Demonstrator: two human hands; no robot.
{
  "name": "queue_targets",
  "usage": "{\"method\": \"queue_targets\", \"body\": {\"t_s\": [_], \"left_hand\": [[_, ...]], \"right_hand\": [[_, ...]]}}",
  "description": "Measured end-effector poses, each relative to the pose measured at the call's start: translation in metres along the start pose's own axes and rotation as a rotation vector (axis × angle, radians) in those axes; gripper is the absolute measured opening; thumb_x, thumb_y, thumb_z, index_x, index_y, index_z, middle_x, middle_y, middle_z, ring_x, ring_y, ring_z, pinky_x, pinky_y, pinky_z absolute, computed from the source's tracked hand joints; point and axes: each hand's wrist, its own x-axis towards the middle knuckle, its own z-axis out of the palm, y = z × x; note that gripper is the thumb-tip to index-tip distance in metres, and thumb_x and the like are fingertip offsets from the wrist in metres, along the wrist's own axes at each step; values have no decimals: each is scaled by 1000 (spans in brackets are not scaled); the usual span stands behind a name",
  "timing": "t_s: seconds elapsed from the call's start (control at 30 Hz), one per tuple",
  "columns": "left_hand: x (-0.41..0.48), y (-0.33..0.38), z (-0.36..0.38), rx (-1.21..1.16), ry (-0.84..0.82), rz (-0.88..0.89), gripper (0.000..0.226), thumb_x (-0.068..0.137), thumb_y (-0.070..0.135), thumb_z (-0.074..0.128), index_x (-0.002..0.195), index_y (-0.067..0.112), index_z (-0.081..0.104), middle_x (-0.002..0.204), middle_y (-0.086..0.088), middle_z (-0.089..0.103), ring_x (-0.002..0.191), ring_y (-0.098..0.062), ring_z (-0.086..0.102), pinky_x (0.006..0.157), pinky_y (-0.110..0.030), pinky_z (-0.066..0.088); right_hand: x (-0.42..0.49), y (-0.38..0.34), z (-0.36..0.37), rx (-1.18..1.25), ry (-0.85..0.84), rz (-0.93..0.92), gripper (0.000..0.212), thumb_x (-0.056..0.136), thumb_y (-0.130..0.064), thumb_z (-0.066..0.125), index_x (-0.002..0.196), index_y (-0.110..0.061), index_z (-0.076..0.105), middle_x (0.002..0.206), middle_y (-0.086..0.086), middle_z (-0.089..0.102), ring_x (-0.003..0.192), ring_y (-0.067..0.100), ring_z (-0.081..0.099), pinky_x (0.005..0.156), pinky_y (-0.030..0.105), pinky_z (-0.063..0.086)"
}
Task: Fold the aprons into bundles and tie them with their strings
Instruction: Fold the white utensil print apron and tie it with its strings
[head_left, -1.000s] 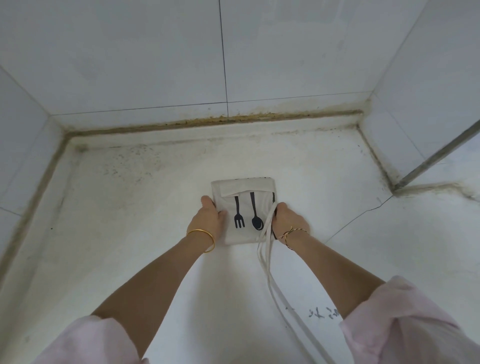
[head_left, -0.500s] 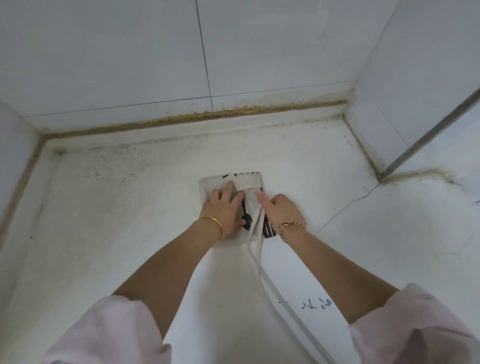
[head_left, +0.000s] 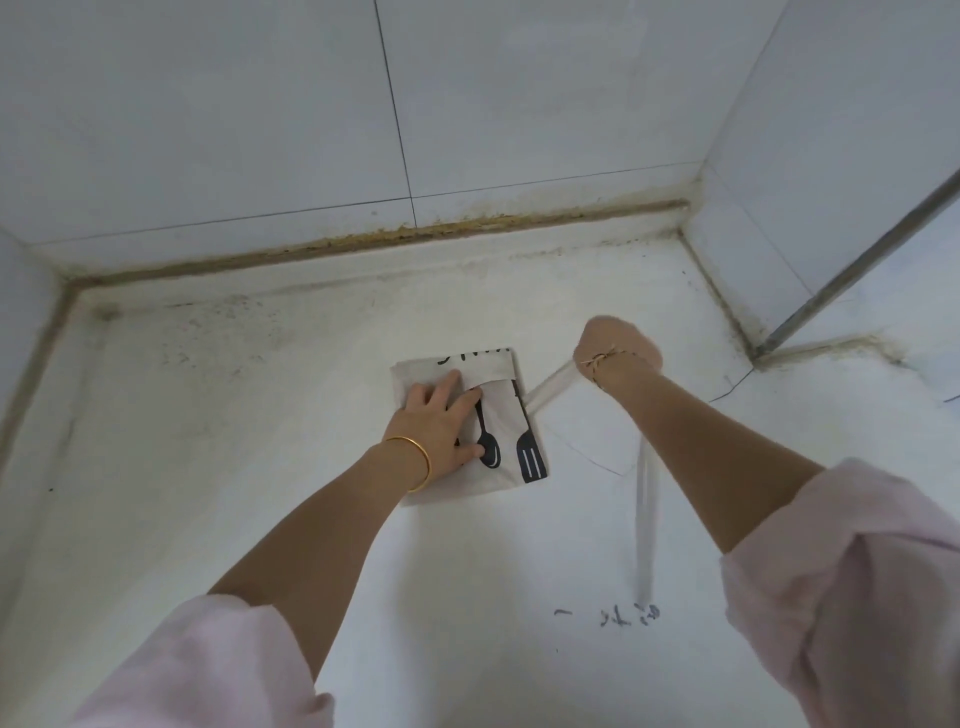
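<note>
Folded beige cutlery-print apron (head_left: 511, 415) lies flat, strings (head_left: 549, 386) stretched rightward.

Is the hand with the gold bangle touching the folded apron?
Touching. The head view shows the left hand lying flat on the folded apron, fingers spread across its printed cloth.

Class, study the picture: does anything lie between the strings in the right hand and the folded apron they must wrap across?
Yes: the left hand presses flat on the folded apron, its left half, across the likely path of the strings from the right hand.
</note>
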Motion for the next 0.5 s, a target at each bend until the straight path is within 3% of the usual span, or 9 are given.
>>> {"method": "queue_targets", "body": {"t_s": [0.07,0.17,0.23,0.3,0.33,0.4,0.43,0.5], "left_hand": [[0,-3,-2,-47,-11,20,69,91,52,46,148,36,12,157,6,2,134,-27,17,106,-36,32],[1,-16,-17,-317,147,67,52,95,25,48,143,31,32,145,-2,32,122,-28,41,99,-39,41],[6,-28,-27,-288,378,58,48,88,3,49,135,16,47,127,-12,47,106,-33,52,86,-45,49],[15,-40,-30,-175,512,54,44,83,-2,51,126,6,54,119,-17,54,101,-38,53,80,-49,50],[18,-42,-32,-130,470,43,43,86,3,50,129,7,52,125,-15,52,108,-38,50,86,-49,48],[25,-46,-32,-98,238,-19,47,96,18,43,142,13,35,145,-6,36,128,-31,35,101,-43,36],[27,-48,-30,-76,121,-42,50,98,24,41,145,16,28,148,-4,29,132,-28,30,102,-42,32],[31,-49,-29,-7,62,-35,53,96,29,45,145,17,27,145,-5,29,130,-28,30,101,-40,34]], "right_hand": [[1,0,-12,-272,170,-36,16,86,-11,45,96,-15,58,102,5,59,104,27,51,88,36,35],[11,-3,-23,-610,106,-131,33,83,-21,47,116,-15,50,121,9,49,120,29,37,102,49,28],[18,-12,-20,-491,10,-248,42,82,-23,50,123,-10,45,128,12,44,122,31,36,99,45,34],[20,-32,-7,-242,-90,-395,47,89,-25,48,132,-7,42,135,15,41,125,33,39,100,40,38],[18,-41,3,-172,-128,-454,49,92,-26,47,136,-6,39,139,16,40,127,33,39,103,41,37],[17,-57,26,-182,-165,-535,51,93,-27,47,139,-9,35,139,14,39,125,33,40,103,44,38],[17,-61,36,-235,-170,-546,50,93,-28,49,138,-10,35,137,13,40,123,32,41,101,44,40],[19,-64,49,-355,-142,-541,49,91,-33,54,131,-10,40,132,10,40,119,29,41,96,40,43]]}}
